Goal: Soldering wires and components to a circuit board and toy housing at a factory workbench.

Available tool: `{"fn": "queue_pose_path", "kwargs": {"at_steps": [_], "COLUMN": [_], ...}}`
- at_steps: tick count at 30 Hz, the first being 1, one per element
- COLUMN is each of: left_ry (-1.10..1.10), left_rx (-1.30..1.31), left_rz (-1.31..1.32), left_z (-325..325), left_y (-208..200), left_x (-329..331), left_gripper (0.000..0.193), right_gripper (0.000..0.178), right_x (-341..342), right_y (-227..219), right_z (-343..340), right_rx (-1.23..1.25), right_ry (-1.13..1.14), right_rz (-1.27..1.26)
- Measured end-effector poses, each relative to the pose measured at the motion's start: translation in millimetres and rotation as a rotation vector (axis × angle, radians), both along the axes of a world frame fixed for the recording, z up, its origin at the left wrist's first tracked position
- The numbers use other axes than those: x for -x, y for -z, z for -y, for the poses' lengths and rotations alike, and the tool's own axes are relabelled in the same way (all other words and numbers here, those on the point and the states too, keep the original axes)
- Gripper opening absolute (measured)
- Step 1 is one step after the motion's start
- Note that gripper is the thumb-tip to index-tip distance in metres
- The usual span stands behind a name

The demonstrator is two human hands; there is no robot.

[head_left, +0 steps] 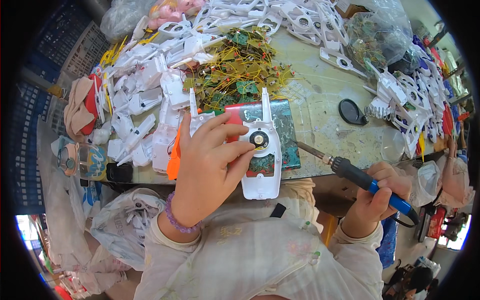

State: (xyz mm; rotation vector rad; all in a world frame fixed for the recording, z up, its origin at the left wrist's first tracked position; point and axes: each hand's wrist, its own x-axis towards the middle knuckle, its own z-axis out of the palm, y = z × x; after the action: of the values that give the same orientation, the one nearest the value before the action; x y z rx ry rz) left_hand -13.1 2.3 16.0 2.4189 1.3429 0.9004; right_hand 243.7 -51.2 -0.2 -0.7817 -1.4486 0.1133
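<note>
Blue-handled soldering iron (346, 169), one; hands (212, 152), two.

Bright, even light falls across the table (330, 100) with soft shadows; the white casing (262, 187) is pale yet sharp. 2 overexposed patches (27, 234) glare low near the left and right rims. Fisheye distortion bends the table's front edge, black corners frame the view, and the blue crates (29, 145) look dim
</note>
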Motion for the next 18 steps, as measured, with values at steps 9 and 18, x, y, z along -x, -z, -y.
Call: {"fn": "queue_pose_path", "kwargs": {"at_steps": [9,18], "left_ry": [-0.071,-0.073], "left_rx": [-0.170,-0.072], "left_rz": [-0.001,0.007], "left_z": [3,5], "left_y": [0,2], "left_x": [-3,-11], "left_gripper": [0.012,0.009], "right_gripper": [0.029,0.028], "right_x": [0,6], "right_y": [4,-3], "right_z": [3,0], "right_rx": [0.024,0.021], "right_ry": [-0.052,-0.129], "right_rz": [-0.138,-0.016]}}
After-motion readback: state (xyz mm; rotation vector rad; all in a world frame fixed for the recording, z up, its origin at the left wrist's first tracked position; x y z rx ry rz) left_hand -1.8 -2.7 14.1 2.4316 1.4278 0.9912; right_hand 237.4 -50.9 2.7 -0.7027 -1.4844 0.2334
